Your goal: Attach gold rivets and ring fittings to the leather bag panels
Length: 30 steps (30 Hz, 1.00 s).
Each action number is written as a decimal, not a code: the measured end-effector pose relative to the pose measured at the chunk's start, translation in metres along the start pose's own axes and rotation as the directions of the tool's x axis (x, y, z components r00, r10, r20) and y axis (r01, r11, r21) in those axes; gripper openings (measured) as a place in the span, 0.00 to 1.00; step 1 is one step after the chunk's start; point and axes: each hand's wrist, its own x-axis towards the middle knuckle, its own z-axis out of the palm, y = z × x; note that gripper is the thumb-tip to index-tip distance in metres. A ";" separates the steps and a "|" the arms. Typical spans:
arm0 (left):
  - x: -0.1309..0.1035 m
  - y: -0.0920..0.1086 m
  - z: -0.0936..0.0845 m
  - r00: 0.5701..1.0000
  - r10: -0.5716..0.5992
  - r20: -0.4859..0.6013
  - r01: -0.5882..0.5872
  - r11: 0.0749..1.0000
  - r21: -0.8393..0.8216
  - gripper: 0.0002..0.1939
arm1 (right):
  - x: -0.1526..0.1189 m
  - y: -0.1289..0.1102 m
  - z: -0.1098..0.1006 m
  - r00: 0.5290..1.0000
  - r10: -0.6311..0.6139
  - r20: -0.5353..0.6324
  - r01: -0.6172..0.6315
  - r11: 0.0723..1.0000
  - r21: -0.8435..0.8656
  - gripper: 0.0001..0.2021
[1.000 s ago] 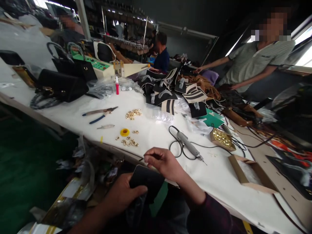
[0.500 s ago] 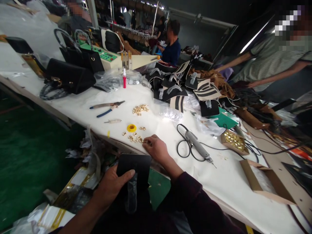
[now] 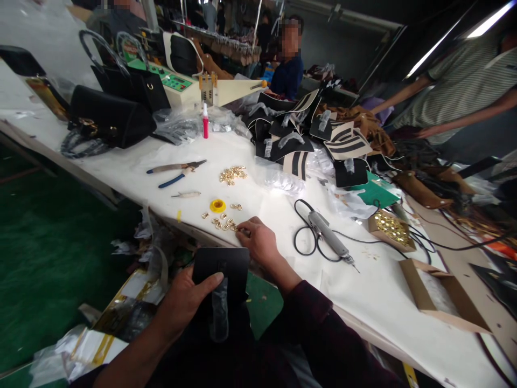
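Note:
My left hand (image 3: 188, 296) grips a black leather bag flap (image 3: 222, 264) over the table's near edge, thumb lying across its face. A strip of clear plastic wrap (image 3: 219, 315) hangs from the middle of the flap. On the white table my right hand (image 3: 260, 242) has its fingers curled together, the tips touching the edge of a loose group of small gold metal rings (image 3: 225, 223). Whatever is between those fingertips is too small to make out. Just behind the rings sits a yellow tape roll (image 3: 217, 206), and farther back a pile of gold fittings (image 3: 233, 174).
Pliers (image 3: 177, 172) and an awl-like tool (image 3: 186, 194) lie left. A grey electric screwdriver (image 3: 329, 235) with its cord lies right, near a box of gold studs (image 3: 390, 228) and an open carton (image 3: 440, 296). Black flaps (image 3: 291, 145) are heaped behind; co-workers stand beyond.
The view has shifted slightly. My right hand stays at the gold rings, its fingertips a little deeper among them. My left hand still holds the flap. The co-worker at the back has raised their head.

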 end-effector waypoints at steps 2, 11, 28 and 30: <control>0.000 0.000 0.000 1.000 0.003 -0.009 -0.003 1.000 0.006 0.29 | 0.001 0.001 0.002 0.999 -0.028 -0.027 0.029 0.999 0.028 0.07; -0.006 0.006 -0.001 1.000 0.012 -0.021 -0.012 1.000 -0.014 0.29 | -0.016 -0.010 -0.007 0.995 0.046 -0.094 0.015 0.825 0.565 0.05; -0.005 0.018 0.022 0.984 0.156 -0.092 -0.132 0.966 0.224 0.30 | -0.096 -0.033 -0.070 0.974 0.176 -0.142 -0.005 0.648 0.762 0.07; -0.009 0.022 0.029 0.976 0.194 -0.099 -0.164 0.954 0.252 0.29 | -0.104 -0.038 -0.071 0.979 0.126 -0.157 0.030 0.680 0.732 0.07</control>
